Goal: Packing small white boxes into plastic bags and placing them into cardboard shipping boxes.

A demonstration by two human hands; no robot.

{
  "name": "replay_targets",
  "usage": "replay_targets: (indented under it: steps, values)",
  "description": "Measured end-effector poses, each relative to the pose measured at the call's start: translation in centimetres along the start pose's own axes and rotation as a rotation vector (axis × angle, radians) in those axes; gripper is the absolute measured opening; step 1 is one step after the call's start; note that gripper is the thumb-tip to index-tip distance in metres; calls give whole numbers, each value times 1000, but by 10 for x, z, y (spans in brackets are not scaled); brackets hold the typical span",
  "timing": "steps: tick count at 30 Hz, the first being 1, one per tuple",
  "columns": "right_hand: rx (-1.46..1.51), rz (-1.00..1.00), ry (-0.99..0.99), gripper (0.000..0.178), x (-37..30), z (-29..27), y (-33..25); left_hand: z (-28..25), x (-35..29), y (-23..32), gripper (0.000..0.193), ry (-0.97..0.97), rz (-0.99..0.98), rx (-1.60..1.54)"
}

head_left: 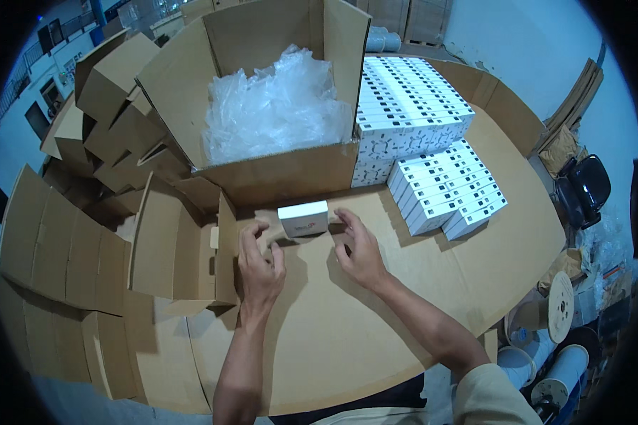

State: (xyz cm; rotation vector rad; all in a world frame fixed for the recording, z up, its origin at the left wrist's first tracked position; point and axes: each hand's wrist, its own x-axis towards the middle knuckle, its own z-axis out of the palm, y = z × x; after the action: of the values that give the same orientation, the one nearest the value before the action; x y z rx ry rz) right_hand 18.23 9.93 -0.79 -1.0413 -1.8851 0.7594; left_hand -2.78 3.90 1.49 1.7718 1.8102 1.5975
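A small white box stands on the cardboard-covered table in front of me, between my two hands. My left hand is just left of it, fingers bent and apart, with nothing in them. On the other side, my right hand has its index finger stretched toward the box and its thumb held apart. A narrow gap seems to part each hand from the box. Beside my left hand stands an open cardboard box, its inside partly visible.
Behind the white box, a large carton holds crumpled clear plastic bags. White boxes are stacked in a big block and a lower group at right. Brown cartons crowd the left. Spools lie off the table's right edge.
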Motion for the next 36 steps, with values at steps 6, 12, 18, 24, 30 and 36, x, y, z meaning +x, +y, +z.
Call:
replay_targets:
  steps: [6,12,18,24,30,36]
  values:
    - [-168,-112,-94,56,-30,-29,-5,-7,41,48,19,126,254,49]
    - [-372,-244,-179,50,-48,-36,-18,-7,143,80,12,270,246,-6]
    - [-417,-208,-230,49,-52,-38,-19,26,271,63,25,31,65,-20]
    - [-397,-162,-268,48,-52,-39,-24,57,321,37,50,-13,-19,364]
    - [-386,-128,-289,46,-49,-42,-25,64,324,45,31,-82,-103,314]
    - [-376,-144,-285,45,-52,-39,-19,43,330,59,26,76,52,107]
